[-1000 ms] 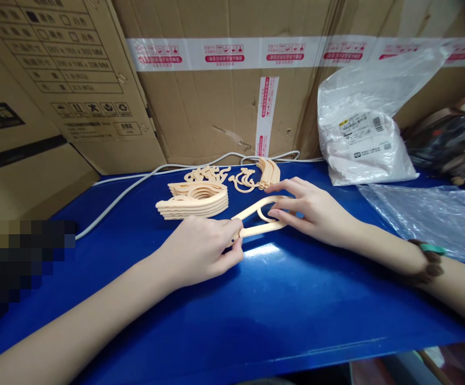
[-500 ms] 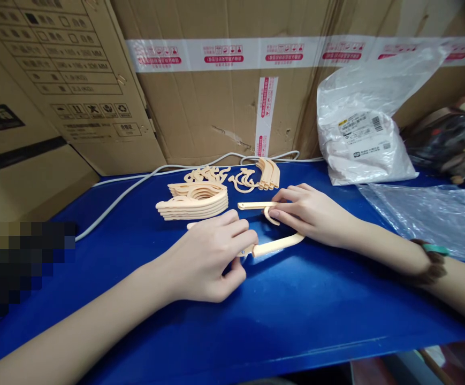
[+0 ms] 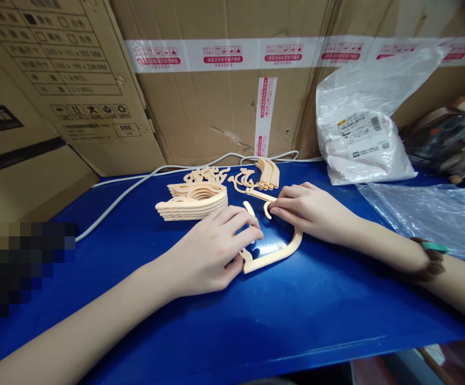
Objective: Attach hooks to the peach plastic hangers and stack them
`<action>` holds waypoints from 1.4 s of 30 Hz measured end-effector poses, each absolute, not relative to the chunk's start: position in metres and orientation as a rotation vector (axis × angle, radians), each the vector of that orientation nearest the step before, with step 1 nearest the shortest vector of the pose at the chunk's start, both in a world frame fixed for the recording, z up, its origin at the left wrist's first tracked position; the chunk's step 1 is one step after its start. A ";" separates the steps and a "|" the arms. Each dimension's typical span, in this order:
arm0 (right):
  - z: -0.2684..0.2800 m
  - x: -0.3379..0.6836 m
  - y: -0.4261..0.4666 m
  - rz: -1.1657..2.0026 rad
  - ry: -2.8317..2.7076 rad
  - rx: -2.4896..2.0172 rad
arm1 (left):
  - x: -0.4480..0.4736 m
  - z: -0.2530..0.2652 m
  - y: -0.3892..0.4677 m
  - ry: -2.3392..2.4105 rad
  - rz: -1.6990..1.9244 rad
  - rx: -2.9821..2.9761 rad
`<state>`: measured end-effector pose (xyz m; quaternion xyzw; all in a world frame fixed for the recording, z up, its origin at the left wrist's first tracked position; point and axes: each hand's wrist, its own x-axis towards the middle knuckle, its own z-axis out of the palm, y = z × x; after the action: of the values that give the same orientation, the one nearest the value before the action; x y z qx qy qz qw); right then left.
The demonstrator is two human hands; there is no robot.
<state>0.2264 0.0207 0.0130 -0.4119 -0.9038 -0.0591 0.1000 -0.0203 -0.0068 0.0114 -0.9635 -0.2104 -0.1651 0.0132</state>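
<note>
A cream plastic folding clothes hanger (image 3: 274, 260) is between my hands, low over the blue table. My left hand (image 3: 216, 248) is closed on its left end, with the thumb below and the fingers on top; the joint there is partly covered. A narrow piece (image 3: 249, 207) sticks up past these fingers. My right hand (image 3: 312, 211) pinches the right side, where a flat bar (image 3: 260, 195) and a small curved hook (image 3: 267, 210) come out from the fingertips. Whether the bar and hook are joined to the curved arm is hidden by the right fingers.
Behind my left hand lies a stack of hanger pieces (image 3: 192, 203). Further back are loose hooks (image 3: 206, 175) and curved arms (image 3: 268, 174). A white cable (image 3: 123, 195), a white plastic bag (image 3: 364, 139), clear plastic film (image 3: 428, 214) and cardboard boxes (image 3: 216, 107) surround the blue table (image 3: 200, 342).
The hanger's curved arm has turned, its left end now nearer to me. The flat bar has tilted up toward the back, and the narrow piece now points away from me. Both hands keep hold.
</note>
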 end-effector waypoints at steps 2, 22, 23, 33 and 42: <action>0.013 0.227 0.021 -0.184 -2.661 -1.231 | -0.020 0.011 -0.006 -0.643 -0.506 -2.994; 0.014 0.231 0.023 -0.200 -2.652 -1.277 | -0.024 0.009 0.001 -0.795 -0.403 -2.980; 0.014 0.231 0.023 -0.198 -2.650 -1.278 | -0.025 0.009 0.002 -0.788 -0.412 -2.983; 0.014 0.231 0.023 -0.226 -2.649 -1.296 | -0.026 0.011 0.000 -0.851 -0.369 -3.067; 0.013 0.232 0.024 -0.233 -2.642 -1.297 | -0.022 0.014 -0.002 -0.834 -0.396 -3.090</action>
<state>0.2316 0.0236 0.0133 -0.4374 -0.8908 -0.0784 0.0943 -0.0218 -0.0020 0.0144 -0.9573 -0.2583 -0.1228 -0.0419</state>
